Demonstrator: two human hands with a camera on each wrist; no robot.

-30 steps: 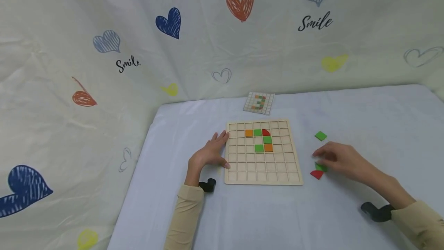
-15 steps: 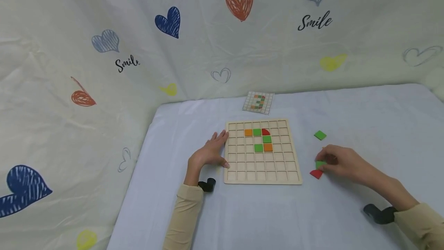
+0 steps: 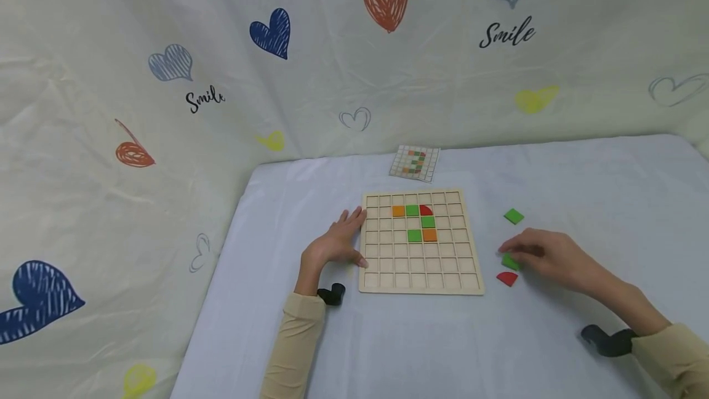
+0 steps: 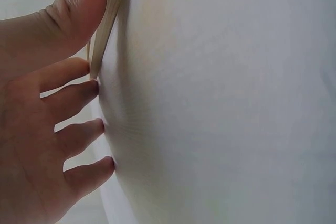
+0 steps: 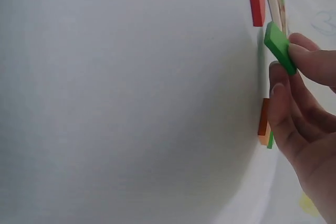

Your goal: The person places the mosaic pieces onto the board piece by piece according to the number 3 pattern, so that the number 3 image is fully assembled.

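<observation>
The right grip [image 3: 548,255] pinches a green tile [image 5: 280,49]; left of it lies the board [image 3: 416,266], touched by the spread left grip [image 3: 335,244].

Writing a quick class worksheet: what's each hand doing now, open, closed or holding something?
Left hand: open, resting against the wooden board.
Right hand: closed, pinching a green tile.
</observation>
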